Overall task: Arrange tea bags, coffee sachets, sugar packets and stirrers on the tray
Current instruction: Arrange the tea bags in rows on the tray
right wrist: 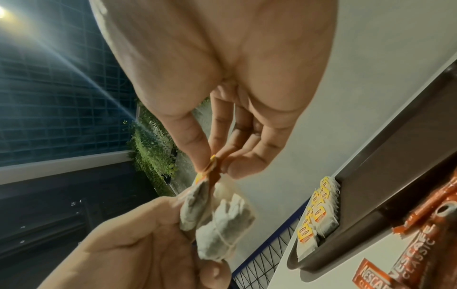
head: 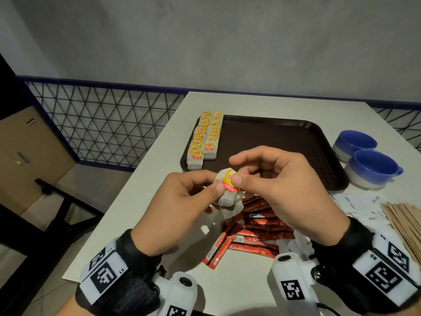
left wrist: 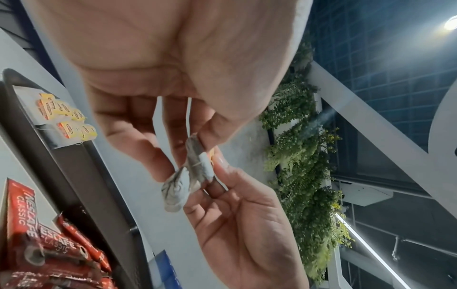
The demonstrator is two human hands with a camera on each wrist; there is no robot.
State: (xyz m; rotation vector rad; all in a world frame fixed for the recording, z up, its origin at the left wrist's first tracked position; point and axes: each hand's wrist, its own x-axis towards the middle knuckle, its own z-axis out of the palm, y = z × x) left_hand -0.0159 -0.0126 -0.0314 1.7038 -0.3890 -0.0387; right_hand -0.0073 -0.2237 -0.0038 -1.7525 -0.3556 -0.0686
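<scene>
Both hands hold a small clump of tea bags [head: 227, 197] [left wrist: 190, 176] [right wrist: 222, 224] above the white table, in front of the brown tray [head: 284, 142]. My left hand [head: 182, 201] pinches the paper bags from the left. My right hand [head: 284, 188] pinches the yellow and red tag [head: 229, 181] [right wrist: 210, 170] between thumb and forefinger. Two rows of tea bags [head: 205, 137] [right wrist: 314, 221] lie along the tray's left edge. Red coffee sachets [head: 250, 233] [left wrist: 37, 244] lie in a loose heap on the table beneath the hands.
Two blue and white cups [head: 366, 160] stand right of the tray. White sugar packets [head: 357, 204] and a pile of wooden stirrers [head: 403, 224] lie at the right edge. A wire railing [head: 102, 119] runs past the table's left side.
</scene>
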